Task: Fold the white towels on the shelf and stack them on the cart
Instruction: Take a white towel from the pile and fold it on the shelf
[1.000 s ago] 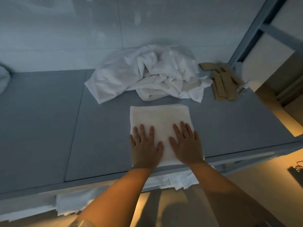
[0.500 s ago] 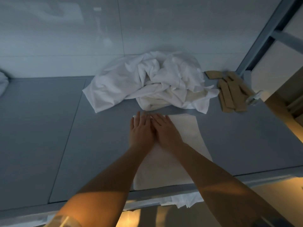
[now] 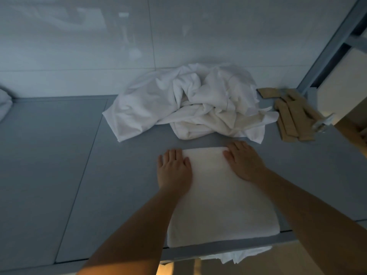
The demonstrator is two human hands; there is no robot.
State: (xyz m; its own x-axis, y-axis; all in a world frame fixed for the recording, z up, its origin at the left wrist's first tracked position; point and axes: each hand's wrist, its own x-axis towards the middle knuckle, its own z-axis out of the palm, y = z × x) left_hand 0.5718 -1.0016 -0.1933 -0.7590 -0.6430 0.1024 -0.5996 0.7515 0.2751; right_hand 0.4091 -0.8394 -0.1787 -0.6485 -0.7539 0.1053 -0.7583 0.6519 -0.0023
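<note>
A soft, thick folded towel (image 3: 220, 197) lies rectangular at the smooth grey shelf's (image 3: 59, 175) front edge. Left hand (image 3: 174, 169) and right hand (image 3: 245, 161) press its far corners, fingers straight and together. Beyond, a crumpled white pile (image 3: 190, 104) sits against the wall, with bare shelf to the left.

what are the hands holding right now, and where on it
Nothing is gripped. The left hand and right hand lie flat, pressing the far corners of the folded towel.
</note>
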